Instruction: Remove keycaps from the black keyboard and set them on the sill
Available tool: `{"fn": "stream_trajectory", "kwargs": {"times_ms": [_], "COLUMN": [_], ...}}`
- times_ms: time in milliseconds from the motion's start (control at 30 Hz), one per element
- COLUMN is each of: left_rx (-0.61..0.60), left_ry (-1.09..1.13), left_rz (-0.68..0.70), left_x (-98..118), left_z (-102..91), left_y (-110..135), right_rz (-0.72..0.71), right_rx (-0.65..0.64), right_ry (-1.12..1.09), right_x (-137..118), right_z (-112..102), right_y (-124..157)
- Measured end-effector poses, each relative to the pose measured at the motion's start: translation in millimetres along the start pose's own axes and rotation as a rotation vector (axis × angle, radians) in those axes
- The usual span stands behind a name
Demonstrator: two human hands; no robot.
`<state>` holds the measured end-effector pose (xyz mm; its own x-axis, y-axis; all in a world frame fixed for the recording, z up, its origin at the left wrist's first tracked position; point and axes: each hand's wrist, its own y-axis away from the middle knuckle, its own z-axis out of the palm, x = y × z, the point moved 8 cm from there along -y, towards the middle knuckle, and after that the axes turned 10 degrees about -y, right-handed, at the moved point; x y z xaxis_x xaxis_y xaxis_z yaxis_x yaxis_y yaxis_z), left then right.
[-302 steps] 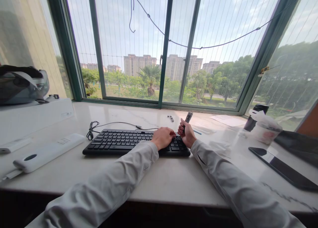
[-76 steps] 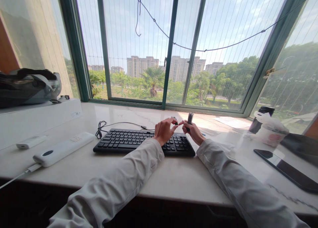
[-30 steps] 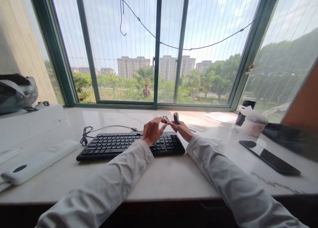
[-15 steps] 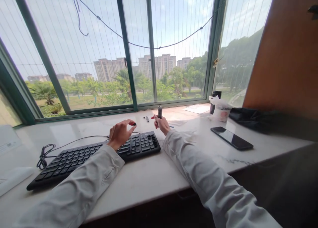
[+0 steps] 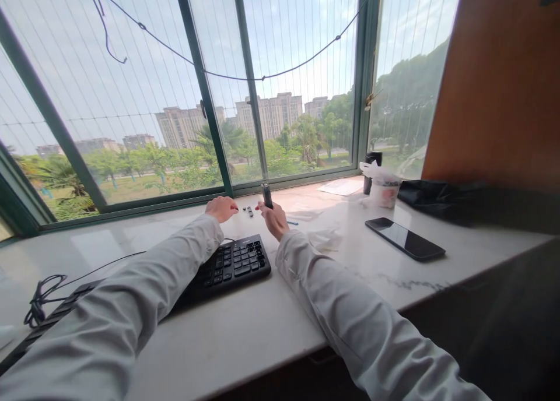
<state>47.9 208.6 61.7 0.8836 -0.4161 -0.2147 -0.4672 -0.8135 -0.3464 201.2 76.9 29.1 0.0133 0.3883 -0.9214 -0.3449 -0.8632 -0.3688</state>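
Black keyboard (image 5: 227, 267): on pale bench (image 5: 245, 337), below window. Left hand (image 5: 221, 208): beyond keyboard's far edge, fingertips down beside small dark keycaps (image 5: 249, 211). Right hand (image 5: 275, 219): just right of keycaps, closed around upright dark tool (image 5: 266, 195). Phone (image 5: 405, 238): face up, well right of keyboard. Lidded cup (image 5: 380, 189): beyond phone.

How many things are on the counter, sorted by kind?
Keyboard: 1
Phone: 1
Cups: 2
Paper sheet: 1
Loose black keycaps: 2
Tool in the right hand: 1
Total: 8
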Motion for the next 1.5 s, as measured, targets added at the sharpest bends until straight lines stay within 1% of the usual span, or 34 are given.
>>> {"fn": "stream_trajectory", "kwargs": {"times_ms": [100,233,333,433,667,833,1233,1500], "left_rx": [-0.037,-0.055,-0.040,-0.024,-0.012,0.017,0.021,0.011], "left_ry": [-0.007,-0.006,0.000,0.009,0.028,0.027,0.030,0.011], "left_rz": [-0.029,-0.065,-0.073,-0.076,-0.068,-0.062,-0.094,-0.086], "left_x": [5,5,2,0,0,2,-3,0], "left_z": [24.3,53.6,67.7,75.6,84.4,84.3,89.6,86.3], "left_y": [-23,-41,-51,-60,-71,-70,-74,-71], "right_rz": [0.012,0.045,0.034,-0.001,-0.041,-0.052,-0.049,-0.045], "right_rx": [0.093,0.165,0.163,0.149,0.149,0.133,0.126,0.117], "right_ry": [0.089,0.169,0.203,0.221,0.260,0.279,0.313,0.323], "right_x": [-5,-9,-11,-12,-12,-12,-11,-11], "right_z": [-6,-11,-11,-9,-10,-8,-8,-7], "right_y": [3,5,4,2,1,1,1,1]}}
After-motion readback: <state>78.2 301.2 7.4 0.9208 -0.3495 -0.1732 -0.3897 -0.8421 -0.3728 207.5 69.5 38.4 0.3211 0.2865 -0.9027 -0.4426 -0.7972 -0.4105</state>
